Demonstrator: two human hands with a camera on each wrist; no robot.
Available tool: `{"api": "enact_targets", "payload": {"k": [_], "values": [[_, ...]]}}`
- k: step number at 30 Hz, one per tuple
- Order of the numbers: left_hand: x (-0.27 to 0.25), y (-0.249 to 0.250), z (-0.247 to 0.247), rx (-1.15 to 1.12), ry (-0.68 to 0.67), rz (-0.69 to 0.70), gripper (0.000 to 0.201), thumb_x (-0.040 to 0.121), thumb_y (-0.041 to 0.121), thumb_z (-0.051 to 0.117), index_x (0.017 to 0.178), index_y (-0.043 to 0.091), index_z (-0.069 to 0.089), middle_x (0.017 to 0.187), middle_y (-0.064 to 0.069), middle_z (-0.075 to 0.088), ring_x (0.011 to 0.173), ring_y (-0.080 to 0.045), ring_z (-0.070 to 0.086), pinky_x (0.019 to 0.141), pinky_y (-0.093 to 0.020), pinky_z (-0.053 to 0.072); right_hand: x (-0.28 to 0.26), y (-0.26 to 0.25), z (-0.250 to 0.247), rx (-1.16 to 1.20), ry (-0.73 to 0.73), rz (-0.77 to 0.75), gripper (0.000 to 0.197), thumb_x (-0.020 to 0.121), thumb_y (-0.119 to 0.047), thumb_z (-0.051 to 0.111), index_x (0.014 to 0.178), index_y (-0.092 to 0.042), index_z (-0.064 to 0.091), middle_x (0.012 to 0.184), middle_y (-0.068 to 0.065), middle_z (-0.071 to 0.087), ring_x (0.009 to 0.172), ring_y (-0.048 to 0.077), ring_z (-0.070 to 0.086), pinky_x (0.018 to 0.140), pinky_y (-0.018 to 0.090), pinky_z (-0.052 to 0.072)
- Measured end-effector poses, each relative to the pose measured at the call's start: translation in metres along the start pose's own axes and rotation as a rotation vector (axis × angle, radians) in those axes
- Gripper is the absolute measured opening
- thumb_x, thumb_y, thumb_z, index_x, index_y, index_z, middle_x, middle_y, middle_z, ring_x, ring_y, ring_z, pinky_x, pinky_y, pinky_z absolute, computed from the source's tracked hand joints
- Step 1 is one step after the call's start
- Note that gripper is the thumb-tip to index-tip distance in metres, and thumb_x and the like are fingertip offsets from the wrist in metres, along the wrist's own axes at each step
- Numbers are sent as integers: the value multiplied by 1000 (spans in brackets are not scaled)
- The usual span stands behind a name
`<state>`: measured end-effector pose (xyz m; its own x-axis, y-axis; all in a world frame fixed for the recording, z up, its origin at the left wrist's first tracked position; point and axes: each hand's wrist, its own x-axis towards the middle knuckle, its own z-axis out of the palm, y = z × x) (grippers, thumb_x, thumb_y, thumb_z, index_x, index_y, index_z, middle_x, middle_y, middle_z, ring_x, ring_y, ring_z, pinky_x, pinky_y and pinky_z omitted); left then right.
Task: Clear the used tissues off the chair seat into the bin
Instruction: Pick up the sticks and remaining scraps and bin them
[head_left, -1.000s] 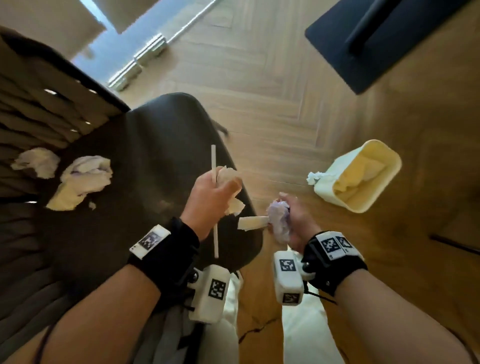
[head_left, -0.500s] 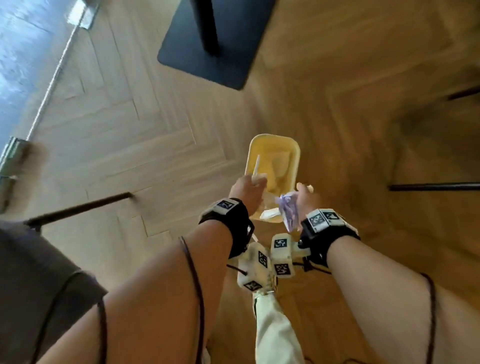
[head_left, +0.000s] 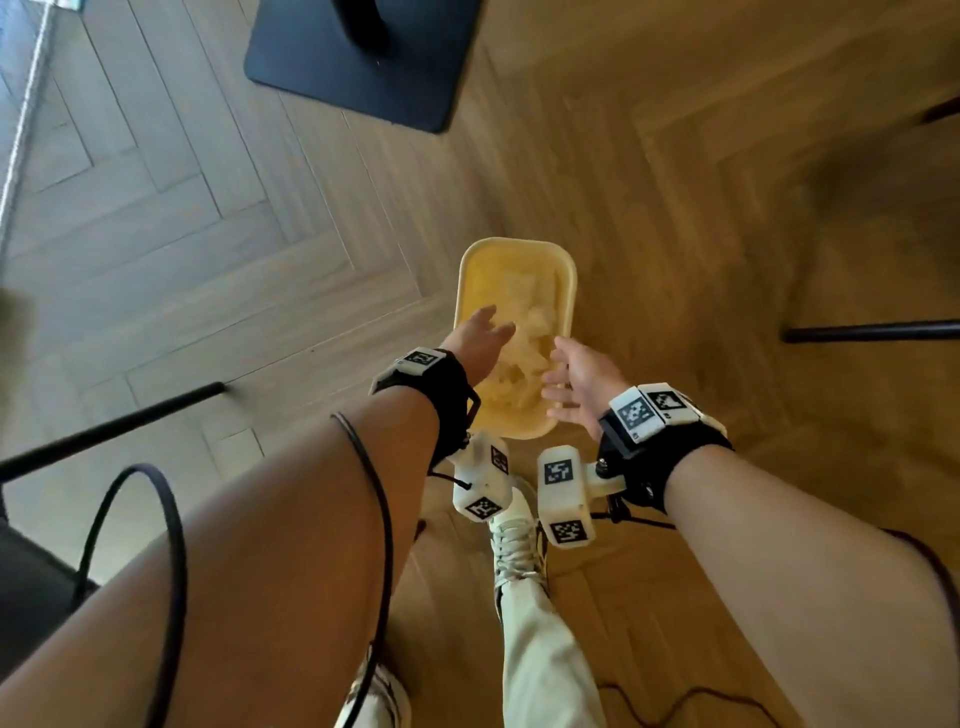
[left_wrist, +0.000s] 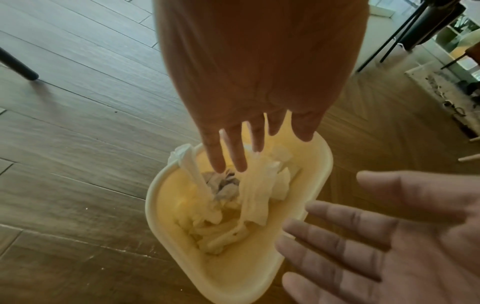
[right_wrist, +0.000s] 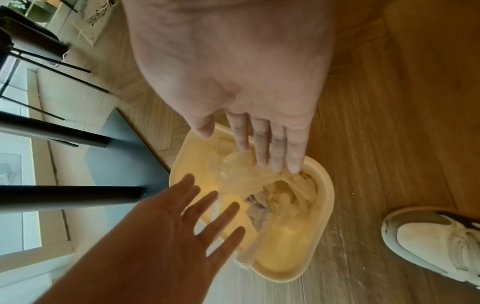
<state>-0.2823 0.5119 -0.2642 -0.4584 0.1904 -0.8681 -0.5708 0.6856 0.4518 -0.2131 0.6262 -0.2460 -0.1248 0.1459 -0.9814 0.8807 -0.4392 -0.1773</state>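
Note:
A pale yellow bin (head_left: 569, 291) stands on the wood floor below me, with crumpled white tissues (head_left: 519, 358) heaped inside. In the left wrist view the tissues (left_wrist: 255, 191) lie over a grey-purple wad, and one strip drapes over the bin rim (left_wrist: 326, 164). My left hand (head_left: 475, 340) hovers over the bin's left side, fingers spread and empty. My right hand (head_left: 574, 387) hangs over the bin's near right edge, fingers straight, holding nothing. The right wrist view shows both hands open above the bin (right_wrist: 324, 207). Only a dark corner of the chair (head_left: 31, 577) is in view at the lower left.
A black square table base (head_left: 358, 62) lies on the floor beyond the bin. Thin black chair legs (head_left: 114, 428) cross the floor at left, and another black leg (head_left: 872, 331) at right. My white shoe (head_left: 514, 545) and light trouser leg stand just behind the bin.
I turned from the chair to the bin. Both hands carried tissues and a straw over the bin, then opened; the pieces now lie inside it.

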Motion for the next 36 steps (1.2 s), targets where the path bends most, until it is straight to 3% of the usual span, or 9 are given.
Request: {"api": "enact_targets", "payload": {"k": [3, 6, 9, 14, 19, 24, 29, 32, 36], "values": [[-18, 2, -15, -140, 3, 21, 46, 98, 23, 48, 143, 21, 42, 129, -5, 57, 106, -21, 58, 83, -31, 48, -18, 0, 0, -49, 15, -29, 41, 98, -31, 45, 129, -6, 54, 113, 12, 59, 101, 25, 55, 93, 44, 44], [-24, -2, -28, -134, 64, 35, 40, 87, 19, 64, 127, 20, 61, 122, -7, 65, 104, -20, 61, 93, -32, 49, -31, 3, 4, -112, 17, -64, 39, 97, -31, 46, 123, -5, 59, 106, 11, 60, 95, 23, 57, 79, 38, 48], [-25, -7, -36, -115, 88, 65, 29, 81, 15, 70, 110, 19, 69, 108, -6, 71, 92, -22, 66, 89, -35, 55, -33, 7, 12, -139, 30, -88, 36, 96, -30, 47, 118, -4, 60, 101, 11, 61, 91, 22, 57, 67, 33, 46], [-19, -16, -38, -202, 58, 125, 15, 85, -3, 60, 95, 7, 64, 95, -13, 71, 73, -23, 71, 82, -41, 59, -27, 16, 20, -191, 50, -141, 23, 95, -30, 49, 98, -10, 60, 81, 6, 60, 75, 18, 55, 63, 31, 45], [-22, -23, -45, -166, 91, 137, 21, 88, 6, 59, 108, 10, 65, 100, -10, 69, 84, -22, 67, 82, -38, 55, -26, 17, 10, -227, 39, -175, 19, 95, -26, 49, 97, -10, 59, 77, 5, 61, 68, 17, 57, 60, 30, 46], [-97, -41, -95, -72, 104, 99, 12, 91, 15, 58, 82, 20, 62, 82, -3, 67, 75, -17, 64, 69, -28, 50, -77, 14, 17, -271, 2, -223, 17, 94, -23, 49, 99, -9, 57, 76, 7, 61, 66, 18, 58, 57, 29, 45], [-228, -86, -181, -180, 181, 64, 10, 95, 18, 54, 93, 12, 62, 82, -4, 67, 72, -15, 63, 63, -23, 47, -158, 25, 89, -421, -135, -332, 18, 96, -22, 47, 101, -9, 57, 82, 10, 61, 68, 19, 59, 58, 30, 44], [-294, -151, -237, -214, 377, 12, 18, 95, 22, 53, 101, 10, 64, 86, -7, 69, 75, -18, 65, 70, -31, 53, -199, 51, 163, -612, -262, -427, 18, 97, -21, 47, 99, -8, 60, 89, 14, 64, 70, 19, 60, 60, 30, 45], [-360, -269, -308, -120, 717, -170, 13, 86, 28, 59, 88, 19, 68, 87, -4, 72, 86, -22, 69, 73, -31, 54, -238, 112, 277, -885, -433, -498, 15, 96, -23, 51, 84, -19, 61, 94, 13, 68, 78, 23, 64, 64, 31, 49]]}}
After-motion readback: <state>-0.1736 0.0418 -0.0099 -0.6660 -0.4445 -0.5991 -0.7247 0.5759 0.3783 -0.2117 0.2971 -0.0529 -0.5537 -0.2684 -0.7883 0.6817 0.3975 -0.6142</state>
